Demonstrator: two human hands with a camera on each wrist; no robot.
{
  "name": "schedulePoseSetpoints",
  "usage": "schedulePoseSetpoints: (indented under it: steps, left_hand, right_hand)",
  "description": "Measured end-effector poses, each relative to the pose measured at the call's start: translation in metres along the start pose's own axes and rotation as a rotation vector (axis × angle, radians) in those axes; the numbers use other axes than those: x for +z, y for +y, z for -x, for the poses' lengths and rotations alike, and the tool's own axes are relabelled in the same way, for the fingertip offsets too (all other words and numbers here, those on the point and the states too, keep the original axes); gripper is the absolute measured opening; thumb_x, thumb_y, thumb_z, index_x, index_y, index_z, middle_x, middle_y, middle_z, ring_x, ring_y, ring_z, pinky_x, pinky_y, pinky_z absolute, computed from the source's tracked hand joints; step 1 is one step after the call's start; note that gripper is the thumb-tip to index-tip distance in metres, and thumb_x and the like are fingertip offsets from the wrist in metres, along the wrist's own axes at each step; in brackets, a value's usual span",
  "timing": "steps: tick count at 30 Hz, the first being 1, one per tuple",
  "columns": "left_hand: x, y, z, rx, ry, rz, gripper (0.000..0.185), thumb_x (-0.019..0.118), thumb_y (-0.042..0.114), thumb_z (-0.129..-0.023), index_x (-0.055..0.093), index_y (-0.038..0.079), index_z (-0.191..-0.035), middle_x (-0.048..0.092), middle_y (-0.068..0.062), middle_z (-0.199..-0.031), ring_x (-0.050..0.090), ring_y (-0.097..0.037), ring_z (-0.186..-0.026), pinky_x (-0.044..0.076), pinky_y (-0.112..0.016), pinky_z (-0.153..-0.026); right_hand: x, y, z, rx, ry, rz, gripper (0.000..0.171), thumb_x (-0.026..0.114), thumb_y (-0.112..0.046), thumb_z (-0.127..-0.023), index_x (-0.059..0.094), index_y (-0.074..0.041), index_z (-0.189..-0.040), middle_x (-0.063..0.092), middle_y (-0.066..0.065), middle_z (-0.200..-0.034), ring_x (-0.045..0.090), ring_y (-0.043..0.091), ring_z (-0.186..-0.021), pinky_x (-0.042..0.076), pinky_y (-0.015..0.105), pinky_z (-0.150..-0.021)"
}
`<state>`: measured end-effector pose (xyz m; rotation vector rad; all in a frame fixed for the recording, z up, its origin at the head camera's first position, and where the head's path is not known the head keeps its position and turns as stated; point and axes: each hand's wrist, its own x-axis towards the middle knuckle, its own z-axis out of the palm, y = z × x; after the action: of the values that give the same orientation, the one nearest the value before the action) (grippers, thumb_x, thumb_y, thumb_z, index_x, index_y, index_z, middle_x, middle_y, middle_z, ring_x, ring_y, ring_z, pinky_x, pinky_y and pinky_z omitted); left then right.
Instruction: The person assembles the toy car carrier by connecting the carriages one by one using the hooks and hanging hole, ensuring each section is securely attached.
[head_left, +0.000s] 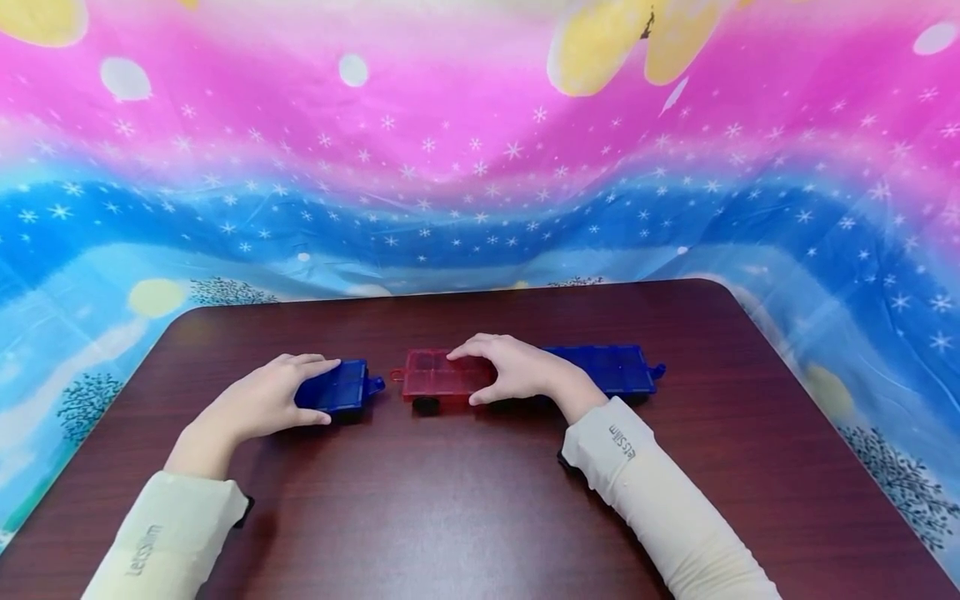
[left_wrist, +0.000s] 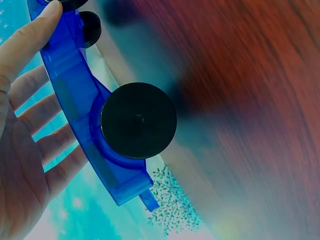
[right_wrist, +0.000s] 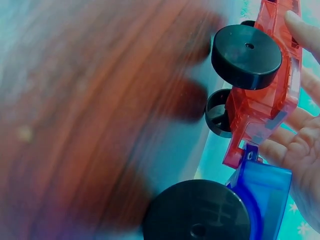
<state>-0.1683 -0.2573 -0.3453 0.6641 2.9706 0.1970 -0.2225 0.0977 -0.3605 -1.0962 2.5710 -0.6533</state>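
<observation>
My left hand (head_left: 258, 398) grips a translucent blue toy car base (head_left: 349, 385) with black wheels, thumb on the near side and fingers across the far side. A small blue hook (head_left: 377, 384) sticks out of its right end. Right of it, my right hand (head_left: 519, 369) holds a translucent red car base (head_left: 431, 373) between thumb and fingers. The red base's left-end loop (head_left: 397, 375) faces the blue hook across a small gap. In the right wrist view, the red base joins a second blue car base (right_wrist: 267, 182) at a coupling (right_wrist: 249, 152).
The dark brown wooden table (head_left: 450, 508) has rounded far corners. Behind and beside it hangs a pink and blue cloth (head_left: 465, 192) with snowflakes. The second blue base lies partly behind my right wrist, its own hook (head_left: 657, 371) pointing right.
</observation>
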Motion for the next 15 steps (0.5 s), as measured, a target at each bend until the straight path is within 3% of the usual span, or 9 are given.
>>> schedulePoseSetpoints:
  steps: [15]
  left_hand:
    - [0.005,0.01,-0.013,0.038,0.001,-0.019,0.075,0.075,0.042,-0.072,0.048,0.013,-0.136,0.05,-0.02,-0.132,0.045,-0.041,-0.12,0.042,-0.055,-0.094]
  right_hand:
    - [0.001,0.0,0.0,0.01,-0.013,0.003,0.063,0.071,-0.037,-0.079,0.045,-0.029,-0.136,0.042,-0.005,-0.139,0.038,0.015,-0.128,0.036,0.041,-0.105]
